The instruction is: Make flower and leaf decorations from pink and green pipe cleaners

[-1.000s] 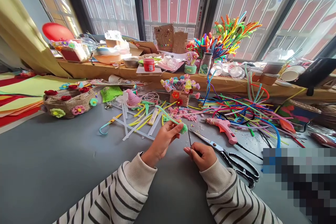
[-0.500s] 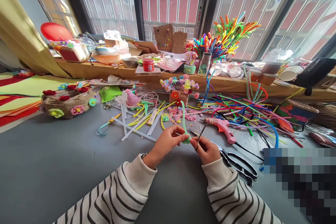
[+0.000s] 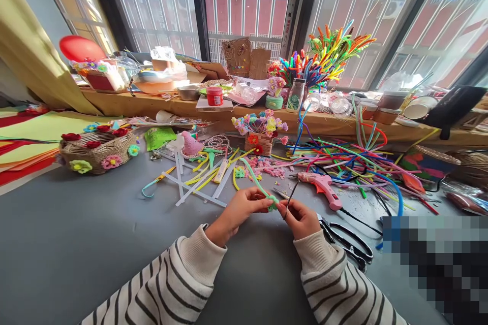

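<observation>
Above the near middle of the table, my left hand (image 3: 244, 206) is closed, thumb and fingers pinching a light green pipe cleaner (image 3: 253, 175). One end is bunched into small loops at the fingertips, and a long free tail slants up to the left. My right hand (image 3: 299, 217) is closed too, its fingertips at the right side of the loops. A thin dark pointed tool (image 3: 293, 194) sticks up from its fingers; its kind is unclear. Black-handled scissors (image 3: 351, 244) lie partly behind my right hand, tips showing beyond it.
A pink glue gun (image 3: 322, 190) lies right of my hands, its cord trailing right. Glue sticks (image 3: 194, 188) lie at the left. Behind are a small flower basket (image 3: 261, 143) and a heap of pipe cleaners (image 3: 343, 155). A woven basket (image 3: 101, 150) stands far left.
The green pipe cleaner's tail, upright before, now leans to the left and away. The looped end has turned between my fingertips. Both hands stay in nearly the same place.
</observation>
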{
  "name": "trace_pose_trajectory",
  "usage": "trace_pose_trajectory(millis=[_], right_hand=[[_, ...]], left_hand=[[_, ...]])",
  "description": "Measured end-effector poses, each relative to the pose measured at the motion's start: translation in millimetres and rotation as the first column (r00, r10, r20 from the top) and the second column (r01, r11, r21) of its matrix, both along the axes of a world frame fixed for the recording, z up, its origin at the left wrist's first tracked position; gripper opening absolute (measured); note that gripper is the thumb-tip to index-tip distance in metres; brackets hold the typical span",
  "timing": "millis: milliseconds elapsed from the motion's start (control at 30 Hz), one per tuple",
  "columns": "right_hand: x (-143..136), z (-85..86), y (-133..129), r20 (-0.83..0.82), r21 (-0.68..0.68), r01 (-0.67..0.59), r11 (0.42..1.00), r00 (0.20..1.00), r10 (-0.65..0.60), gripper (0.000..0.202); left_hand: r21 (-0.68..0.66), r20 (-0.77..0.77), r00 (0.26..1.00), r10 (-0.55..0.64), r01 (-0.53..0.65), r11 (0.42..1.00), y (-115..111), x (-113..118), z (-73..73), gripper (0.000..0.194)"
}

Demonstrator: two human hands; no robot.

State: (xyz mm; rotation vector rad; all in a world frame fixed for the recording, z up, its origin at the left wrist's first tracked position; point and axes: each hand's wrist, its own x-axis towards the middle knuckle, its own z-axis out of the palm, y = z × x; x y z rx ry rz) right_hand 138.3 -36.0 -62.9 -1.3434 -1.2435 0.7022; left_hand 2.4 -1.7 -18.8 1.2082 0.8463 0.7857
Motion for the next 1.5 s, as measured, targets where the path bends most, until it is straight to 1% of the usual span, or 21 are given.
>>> trace_pose_trajectory(millis=[267, 500, 600, 667, 767, 833, 967, 1067, 1200, 1500], right_hand=[[-2, 2.8, -3, 0.036, -0.007, 0.002, 1.000, 0.999, -0.002, 0.029], [-4, 6.9, -1, 0.011, -0.031, -0.044, 0.999, 0.999, 0.045, 0.031], [2, 9.4, 1, 0.078, -0.030, -0.078, 0.997, 0.994, 0.080, 0.031], [6, 10.3, 0, 0.184, -0.027, -0.117, 0.993, 0.976, 0.120, 0.033], [12, 9.9, -5, 0.363, -0.037, -0.195, 0.980, 0.911, 0.195, 0.036], [13, 9.9, -9, 0.422, -0.066, -0.232, 0.971, 0.875, 0.237, 0.036], [13, 13.8, -14, 0.475, -0.151, -0.296, 0.943, 0.815, 0.332, 0.037], [13, 17.4, -15, 0.518, -0.181, -0.312, 0.933, 0.776, 0.360, 0.037], [13, 17.9, -14, 0.527, -0.170, -0.320, 0.932, 0.770, 0.361, 0.037], [14, 12.4, -10, 0.528, -0.161, -0.340, 0.927, 0.763, 0.372, 0.037]], left_hand=[[0.026, -0.014, 0.999, 0.050, -0.050, 0.998, 1, 1, -1.5, 0.017], [0.170, -0.066, 0.989, 0.131, -0.118, 0.978, -1, 3, -0.1, 0.017], [0.181, -0.044, 0.987, 0.156, -0.146, 0.973, 0, 2, 1.9, 0.017], [0.192, -0.003, 0.981, 0.194, -0.190, 0.963, 0, 2, 3.1, 0.018], [0.200, 0.070, 0.964, 0.257, -0.266, 0.943, 1, 1, 4.0, 0.020], [0.201, 0.094, 0.956, 0.279, -0.293, 0.935, 1, 1, 4.2, 0.022], [0.206, 0.101, 0.953, 0.285, -0.300, 0.931, 0, 1, 4.9, 0.021], [0.205, 0.119, 0.951, 0.285, -0.304, 0.930, 0, 1, 5.8, 0.021], [0.196, 0.122, 0.951, 0.283, -0.303, 0.933, 0, 1, 6.4, 0.021], [0.212, 0.117, 0.953, 0.281, -0.300, 0.930, 0, 1, 6.3, 0.020]])
